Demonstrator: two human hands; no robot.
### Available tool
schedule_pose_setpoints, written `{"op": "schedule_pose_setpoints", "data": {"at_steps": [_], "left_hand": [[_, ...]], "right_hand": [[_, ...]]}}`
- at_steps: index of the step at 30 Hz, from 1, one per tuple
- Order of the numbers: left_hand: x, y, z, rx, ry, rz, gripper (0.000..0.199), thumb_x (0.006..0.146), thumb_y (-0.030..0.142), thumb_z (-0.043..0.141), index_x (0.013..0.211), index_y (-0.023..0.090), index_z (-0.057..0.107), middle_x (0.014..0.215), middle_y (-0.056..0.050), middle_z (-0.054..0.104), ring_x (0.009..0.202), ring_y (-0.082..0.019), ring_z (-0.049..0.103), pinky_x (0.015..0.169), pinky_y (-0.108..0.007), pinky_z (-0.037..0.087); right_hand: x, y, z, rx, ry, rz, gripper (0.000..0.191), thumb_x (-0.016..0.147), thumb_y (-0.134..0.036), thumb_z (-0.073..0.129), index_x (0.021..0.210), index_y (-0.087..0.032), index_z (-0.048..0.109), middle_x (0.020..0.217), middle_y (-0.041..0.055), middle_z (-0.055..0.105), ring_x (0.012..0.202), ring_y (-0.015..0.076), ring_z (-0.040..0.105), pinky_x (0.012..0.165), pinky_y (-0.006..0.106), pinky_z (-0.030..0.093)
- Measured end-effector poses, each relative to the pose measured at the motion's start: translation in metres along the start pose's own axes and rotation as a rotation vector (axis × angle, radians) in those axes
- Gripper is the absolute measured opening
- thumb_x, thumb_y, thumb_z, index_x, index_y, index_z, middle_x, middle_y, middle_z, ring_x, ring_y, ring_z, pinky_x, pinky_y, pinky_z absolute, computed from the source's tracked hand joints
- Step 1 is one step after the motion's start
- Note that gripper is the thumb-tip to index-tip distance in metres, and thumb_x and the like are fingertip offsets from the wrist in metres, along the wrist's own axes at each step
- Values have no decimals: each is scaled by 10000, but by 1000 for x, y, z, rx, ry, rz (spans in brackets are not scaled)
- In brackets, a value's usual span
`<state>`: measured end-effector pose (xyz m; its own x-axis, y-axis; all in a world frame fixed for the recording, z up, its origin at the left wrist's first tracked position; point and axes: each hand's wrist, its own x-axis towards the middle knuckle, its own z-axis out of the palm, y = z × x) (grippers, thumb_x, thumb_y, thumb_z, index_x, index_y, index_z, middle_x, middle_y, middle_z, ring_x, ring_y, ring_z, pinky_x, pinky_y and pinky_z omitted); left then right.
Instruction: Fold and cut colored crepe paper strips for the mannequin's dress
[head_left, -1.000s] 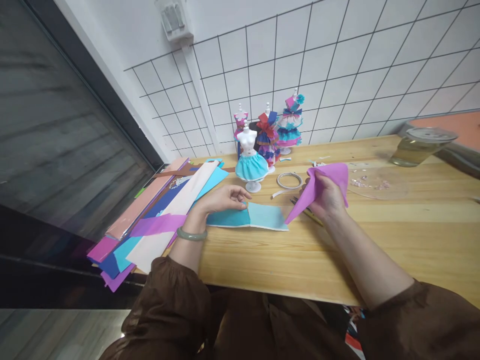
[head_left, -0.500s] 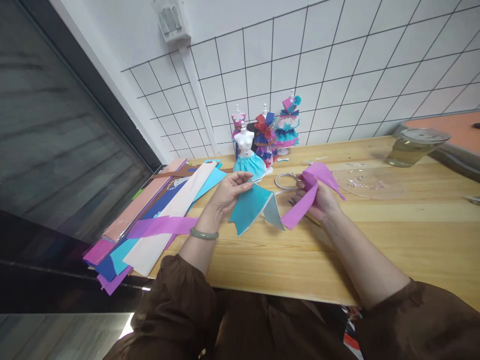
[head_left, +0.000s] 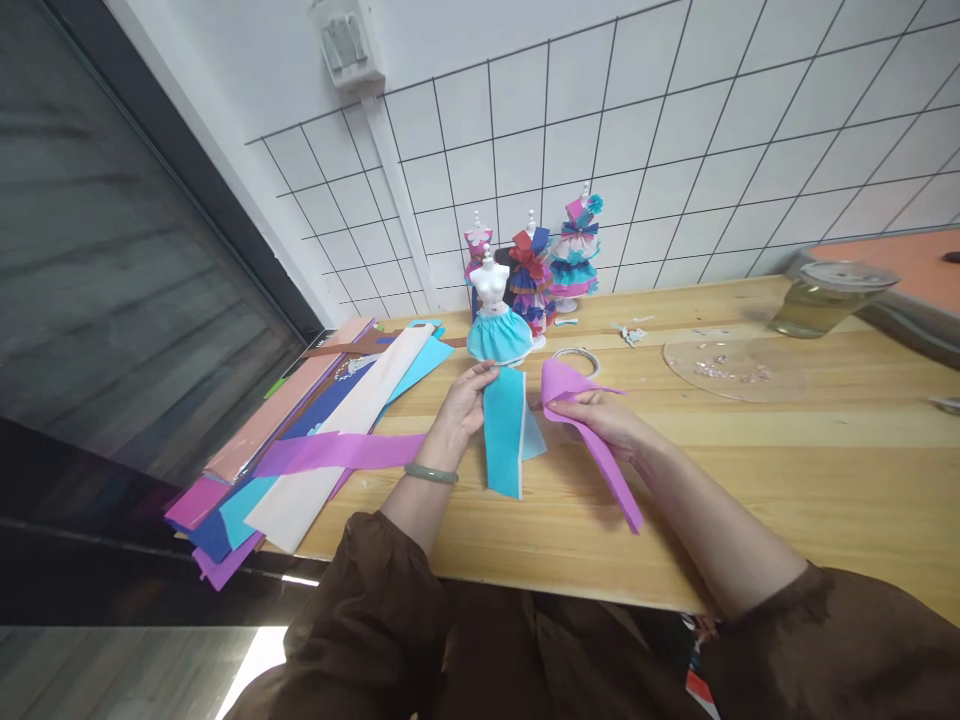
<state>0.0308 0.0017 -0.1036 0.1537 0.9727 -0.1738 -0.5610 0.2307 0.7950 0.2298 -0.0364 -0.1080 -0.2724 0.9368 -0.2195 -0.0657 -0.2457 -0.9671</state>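
Note:
Pinched by its top in my left hand, a turquoise strip of crepe paper or fabric hangs over the table, its pale second end showing behind. My right hand grips a purple strip of similar material, folded over, with one tail slanting down toward me. The two strips hang side by side. Just beyond my hands stands a small white mannequin wearing a turquoise gathered skirt. A roll of tape lies flat behind the purple strip.
Coloured sheets are piled at the left, a loose purple strip across them. Several dressed mannequins stand by the wall. To the right are a clear dish with shiny bits, small scraps and a cup of liquid.
Both hands have turned: the turquoise strip now hangs straighter down, and the purple strip's tail points down to the right. My right hand has shifted left, uncovering small scraps.

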Motion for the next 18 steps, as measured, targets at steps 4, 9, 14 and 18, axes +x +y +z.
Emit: {"op": "schedule_pose_setpoints", "data": {"at_steps": [4,9,14,18], "left_hand": [[0,-2,2,-30,-47,-17,241,686,83,647,894,155,549,707,-1,643,638,-117,624,650,-249,499],[-1,-7,0,-60,-5,-2,232,691,62,629,885,156,544,769,-24,664,708,-138,645,748,-294,497],[-4,-14,-2,-87,91,4,239,687,62,624,884,161,531,740,-10,657,667,-124,639,758,-289,499],[-5,-13,-5,-104,161,54,228,690,46,608,875,157,536,698,7,640,632,-100,624,721,-244,498]], "right_hand": [[0,-1,2,12,-11,15,285,551,-399,777,570,-137,665,413,-46,507,374,44,361,373,203,240],[1,-1,2,41,-15,36,338,558,-390,776,780,-139,728,441,-42,547,401,59,408,423,220,294],[-1,1,10,53,-82,45,320,555,-363,780,776,-138,729,576,-1,642,464,68,476,467,220,356],[-3,1,14,49,-107,78,245,572,-358,772,666,-144,700,565,-6,634,469,69,489,482,218,371]]}}
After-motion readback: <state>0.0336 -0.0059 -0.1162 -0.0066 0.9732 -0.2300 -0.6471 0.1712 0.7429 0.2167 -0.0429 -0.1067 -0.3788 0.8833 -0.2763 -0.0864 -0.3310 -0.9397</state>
